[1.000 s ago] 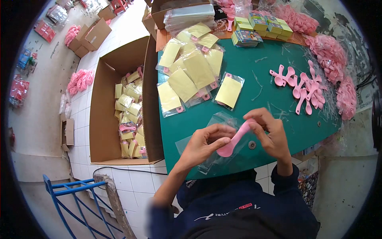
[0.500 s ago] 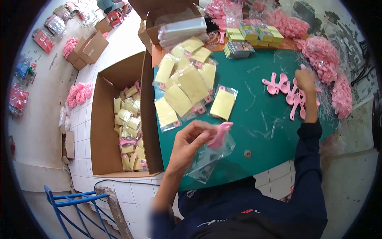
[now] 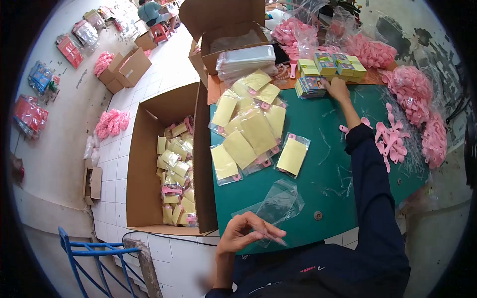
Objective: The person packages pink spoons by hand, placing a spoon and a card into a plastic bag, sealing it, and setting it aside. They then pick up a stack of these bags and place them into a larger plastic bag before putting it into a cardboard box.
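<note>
Overhead at a green packing table [image 3: 333,179]: left hand [image 3: 246,233] low at the near edge, thumb and fingers closed together in a pinch on the near corner of a clear plastic bag [image 3: 282,202], a sliver of pink [image 3: 271,238] just visible at the fingertips, too thin to identify. Rest of the bag flat on the tabletop, fanned out up and away from those fingertips. Right hand [image 3: 338,89] at full stretch across the table, dark blue sleeve [image 3: 370,188] over the arm, fingers down on a stack of printed cards [image 3: 310,85]; impossible to tell whether closed on a card or merely resting there. Just beyond those fingers, blocks of yellow-edged card packs [image 3: 338,64]. Behind the right wrist, loose pink spoons [image 3: 390,141] beside the sleeve. Well beyond the left fingertips, a spread of bagged yellow cards [image 3: 248,134], one packet [image 3: 292,155] apart from the heap and nearest the clear bag. To the left of those fingers, past the table edge, an open cardboard box [image 3: 149,164] holding more of the same packets.
</note>
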Action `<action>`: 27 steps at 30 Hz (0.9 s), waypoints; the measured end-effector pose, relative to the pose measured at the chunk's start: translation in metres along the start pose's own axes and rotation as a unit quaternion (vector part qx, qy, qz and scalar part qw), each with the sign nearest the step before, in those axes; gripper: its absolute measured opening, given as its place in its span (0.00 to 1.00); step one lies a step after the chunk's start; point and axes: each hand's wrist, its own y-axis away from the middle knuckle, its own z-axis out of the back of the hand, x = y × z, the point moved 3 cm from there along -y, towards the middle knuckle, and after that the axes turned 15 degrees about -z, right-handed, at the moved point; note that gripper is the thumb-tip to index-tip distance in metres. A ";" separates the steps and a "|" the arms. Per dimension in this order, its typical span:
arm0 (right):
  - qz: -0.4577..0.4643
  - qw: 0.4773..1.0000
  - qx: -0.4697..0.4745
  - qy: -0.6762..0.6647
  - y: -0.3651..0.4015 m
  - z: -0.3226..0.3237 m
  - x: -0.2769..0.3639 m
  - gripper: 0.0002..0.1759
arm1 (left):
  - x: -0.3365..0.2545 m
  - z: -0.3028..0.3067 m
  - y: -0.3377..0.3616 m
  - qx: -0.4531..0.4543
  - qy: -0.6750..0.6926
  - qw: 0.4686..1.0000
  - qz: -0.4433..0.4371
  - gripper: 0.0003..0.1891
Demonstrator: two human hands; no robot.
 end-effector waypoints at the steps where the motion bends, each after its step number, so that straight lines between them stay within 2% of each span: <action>1: -0.032 0.999 -0.009 0.001 0.004 -0.006 0.004 0.20 | -0.001 0.000 0.003 -0.020 0.015 1.000 0.001 0.06; 2: -0.037 0.999 -0.006 0.002 0.004 -0.007 0.007 0.19 | 0.001 0.005 0.007 -0.008 -0.005 1.000 0.006 0.09; 5: 0.076 0.981 -0.169 0.062 0.013 -0.008 0.011 0.19 | 0.007 0.017 0.013 -0.039 -0.075 0.995 0.050 0.10; 9: 0.029 0.995 -0.075 -0.058 -0.009 -0.016 -0.005 0.20 | 0.022 0.024 0.009 -0.061 -0.111 0.990 0.063 0.13; 11: 0.013 0.996 -0.025 -0.086 -0.019 -0.020 -0.012 0.22 | 0.023 0.022 0.005 -0.027 -0.127 0.989 0.065 0.14; 14: 0.049 0.973 -0.177 -0.137 -0.018 -0.019 -0.015 0.17 | 0.022 0.017 -0.001 -0.025 -0.123 0.988 0.085 0.14; 17: -0.004 0.985 -0.105 -0.137 -0.019 -0.013 -0.016 0.17 | 0.018 0.015 -0.001 -0.041 -0.150 0.979 0.130 0.14; 20: -0.019 0.983 -0.110 -0.143 -0.003 0.003 -0.014 0.15 | 0.020 0.014 -0.002 -0.064 -0.163 0.972 0.159 0.14; 23: 0.112 0.975 -0.136 -0.134 0.001 0.017 -0.015 0.13 | 0.020 0.012 -0.006 -0.085 -0.159 0.969 0.170 0.13; 25: 0.122 0.950 -0.011 -0.289 0.057 0.057 0.007 0.10 | 0.019 0.013 -0.009 -0.084 -0.162 0.966 0.181 0.13; 27: 0.221 0.888 0.131 -0.382 0.119 0.084 0.017 0.08 | 0.017 0.016 -0.012 -0.073 -0.169 0.962 0.200 0.14</action>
